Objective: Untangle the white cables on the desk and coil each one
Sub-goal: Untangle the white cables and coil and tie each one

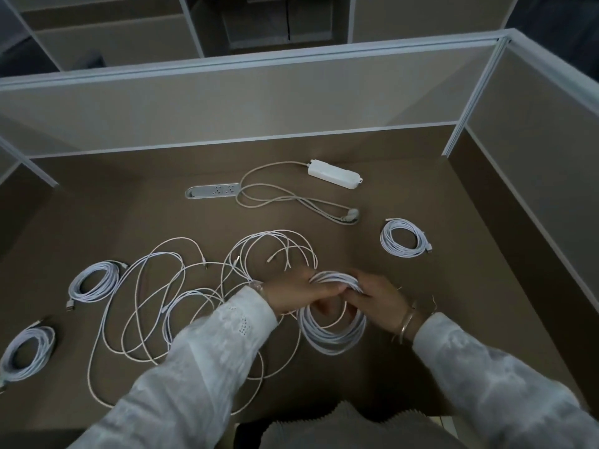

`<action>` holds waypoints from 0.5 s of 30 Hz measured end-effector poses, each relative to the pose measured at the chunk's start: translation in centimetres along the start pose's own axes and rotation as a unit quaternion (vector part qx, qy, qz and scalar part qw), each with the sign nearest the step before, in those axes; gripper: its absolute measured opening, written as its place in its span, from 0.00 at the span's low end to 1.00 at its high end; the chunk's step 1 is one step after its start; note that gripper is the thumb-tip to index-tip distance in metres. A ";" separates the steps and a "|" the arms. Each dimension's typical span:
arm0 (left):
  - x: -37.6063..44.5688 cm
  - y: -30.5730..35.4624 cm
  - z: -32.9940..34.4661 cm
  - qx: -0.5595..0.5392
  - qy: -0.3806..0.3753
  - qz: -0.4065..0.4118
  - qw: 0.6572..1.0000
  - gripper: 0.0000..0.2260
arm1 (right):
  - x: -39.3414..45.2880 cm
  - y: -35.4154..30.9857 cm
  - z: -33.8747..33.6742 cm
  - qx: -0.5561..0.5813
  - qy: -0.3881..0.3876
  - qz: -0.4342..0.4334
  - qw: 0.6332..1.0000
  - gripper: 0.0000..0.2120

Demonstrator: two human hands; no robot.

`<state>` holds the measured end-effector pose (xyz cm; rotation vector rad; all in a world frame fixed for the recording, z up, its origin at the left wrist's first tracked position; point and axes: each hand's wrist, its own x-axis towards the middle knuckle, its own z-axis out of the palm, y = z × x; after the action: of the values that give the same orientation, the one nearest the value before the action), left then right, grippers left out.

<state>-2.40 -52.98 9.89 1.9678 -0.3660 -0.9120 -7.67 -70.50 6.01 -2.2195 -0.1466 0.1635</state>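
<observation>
Coil in hand [332, 332]: a bundle of white cable loops near the middle of the desk's front half, its upper arc lifted and held between both hands, its lower arc hanging or lying toward the front edge (which of the two I cannot tell).
Left hand [299, 291]: fingers curled round the top of the coil from the left, thumb side toward the other hand.
Right hand [377, 301]: fingers closed on the same upper arc from the right, the two hands touching or nearly so at the bundle.
Loose tangle [181, 296]: thin white cables in overlapping loops, spread left of the hands and reaching behind them toward the desk's middle; several plug ends show among the loops, and one strand runs under the left sleeve toward the front edge.
Finished coil, right [403, 238]: a neat round coil lying flat toward the right edge, well apart from the hands.
Finished coil, left [94, 281]: a flat coil just beside the tangle's left side.
Finished coil, far left [27, 353]: at the left edge, partly cut off by the frame.
Power strip [334, 173]: white block toward the back edge, its thicker cord looping forward to a plug.
Desk socket panel [212, 191]: grey, set into the surface, left of the strip.
Desk [405, 319]: brown top, with partition walls (pale panels) along the back and right edges.
</observation>
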 end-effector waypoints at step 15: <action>4.3 -3.3 2.4 -0.042 0.144 -0.164 0.975 0.13 | 0.8 13.1 -1.9 -0.165 0.015 0.192 0.967 0.12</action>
<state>-1.51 -55.19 4.43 2.0792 0.1653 -0.8114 -5.96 -79.81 -3.30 -2.5621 0.2984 0.3368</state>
